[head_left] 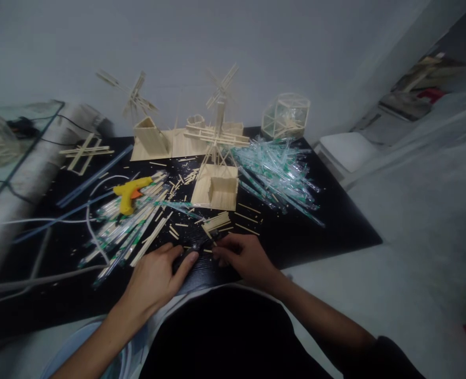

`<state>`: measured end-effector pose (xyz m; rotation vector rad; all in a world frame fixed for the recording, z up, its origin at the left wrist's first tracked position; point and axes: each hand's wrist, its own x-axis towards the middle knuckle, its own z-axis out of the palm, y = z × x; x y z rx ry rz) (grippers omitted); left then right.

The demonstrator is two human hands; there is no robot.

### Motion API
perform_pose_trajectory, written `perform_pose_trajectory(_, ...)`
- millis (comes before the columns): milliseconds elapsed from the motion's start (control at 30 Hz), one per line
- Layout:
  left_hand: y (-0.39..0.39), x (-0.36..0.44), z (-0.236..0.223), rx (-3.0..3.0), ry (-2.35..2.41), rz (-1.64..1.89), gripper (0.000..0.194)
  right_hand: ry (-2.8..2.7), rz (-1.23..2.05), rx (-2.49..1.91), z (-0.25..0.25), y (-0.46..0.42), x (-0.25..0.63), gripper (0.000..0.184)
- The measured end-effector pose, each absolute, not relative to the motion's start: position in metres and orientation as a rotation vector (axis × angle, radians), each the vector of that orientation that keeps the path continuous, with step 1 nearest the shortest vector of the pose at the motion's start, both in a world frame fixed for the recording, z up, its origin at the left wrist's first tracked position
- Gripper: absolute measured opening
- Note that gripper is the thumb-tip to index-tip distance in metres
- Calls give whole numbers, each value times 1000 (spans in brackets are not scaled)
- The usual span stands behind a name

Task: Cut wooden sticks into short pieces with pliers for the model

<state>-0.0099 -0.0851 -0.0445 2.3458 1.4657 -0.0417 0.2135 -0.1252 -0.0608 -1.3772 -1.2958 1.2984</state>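
My left hand (157, 271) is closed around a dark-handled cutting tool (186, 255), probably pliers; its tip points right, and blur hides the jaws. Close to that tip, my right hand (245, 259) pinches a thin wooden stick (211, 238). Just beyond both hands lies a small batch of sticks (219, 220) set side by side. Short cut sticks (248, 228) are scattered to the right of it. Further back stands a wooden windmill model (216, 184) on a stick-built base, with crossed blades on top.
A yellow glue gun (132, 192) rests on wrapped chopsticks (128, 231) at left. Empty-looking plastic wrappers (278, 171) are heaped at right. More windmill models (149, 138) stand along the wall. A white cable (88, 218) crosses the black table (319, 231). Below left is a bucket (72, 345).
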Motion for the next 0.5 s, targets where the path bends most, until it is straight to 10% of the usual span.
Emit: perform_pose_trajectory(500,-81,-7,-46,2318,1441,-55,66,-1281,1276,-1416,-70,-126,209,18)
